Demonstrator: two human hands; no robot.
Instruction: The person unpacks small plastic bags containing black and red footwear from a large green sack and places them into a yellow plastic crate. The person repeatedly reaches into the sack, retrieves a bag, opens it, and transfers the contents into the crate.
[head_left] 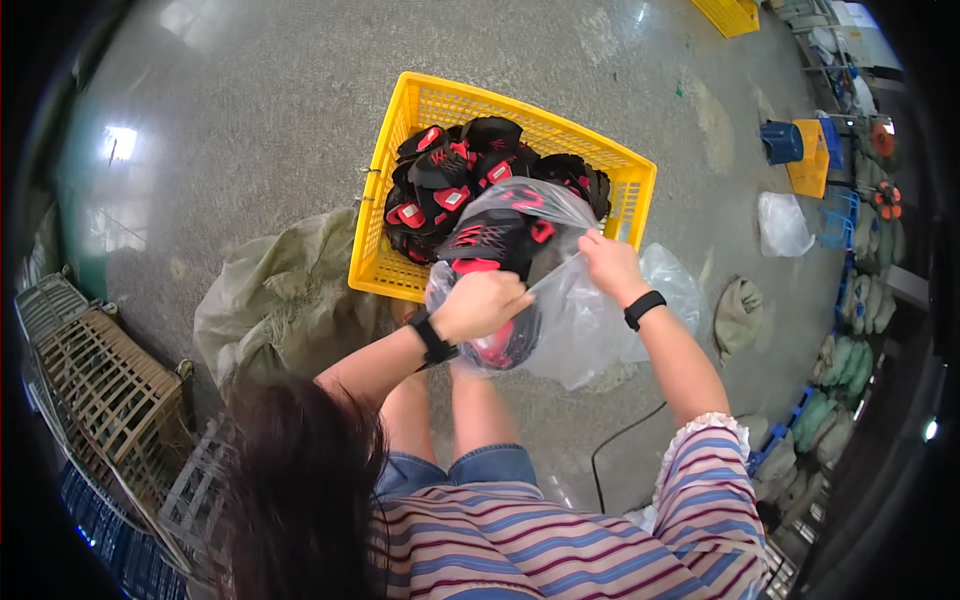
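Observation:
A clear plastic bag (575, 335) with black-and-red shoe uppers (490, 240) in it is held in front of me, at the near side of a yellow plastic crate (635, 170). My left hand (485, 305) is closed on the bag's film over the uppers. Higher up and to the right, my right hand (612, 265) grips the bag's edge, and the film is stretched tight between both hands. More black-and-red uppers (440, 170) lie heaped in the crate, some showing white labels on red patches. The bag hides the crate's near right part.
A crumpled woven sack (280, 290) lies left of the crate. Further left stands a slatted wicker frame (110, 380). At the right are a small sack (738, 315), a white plastic bag (783, 224), a dark blue bucket (780, 143) and stacked bundles (845, 365). A black cable (598, 460) crosses the floor.

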